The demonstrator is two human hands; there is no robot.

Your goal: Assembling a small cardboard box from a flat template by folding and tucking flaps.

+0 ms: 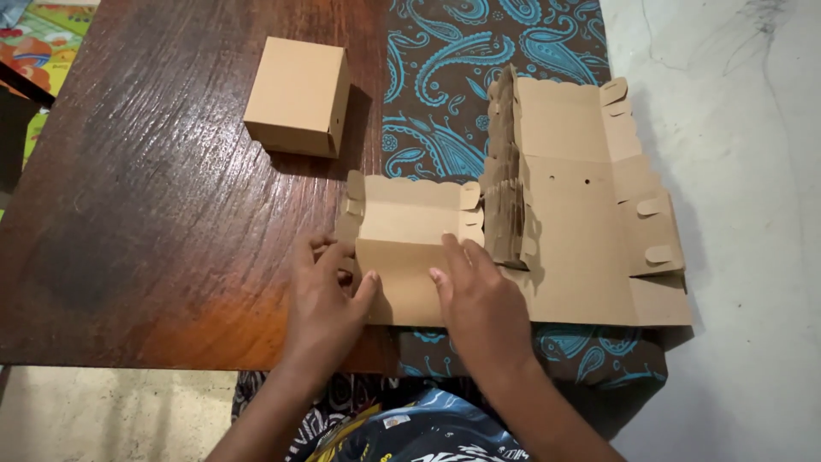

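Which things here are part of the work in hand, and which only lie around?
In the work: left hand, right hand, half-folded box blank, stack of flat blanks, finished box.
Lying around: patterned cloth, colourful mat.

Low wooden table on a pale floor

A dark brown wooden table is sitting on a pale marbled floor, a blue paisley cloth is spreading beside it, and a colourful mat is showing at 1 corner.
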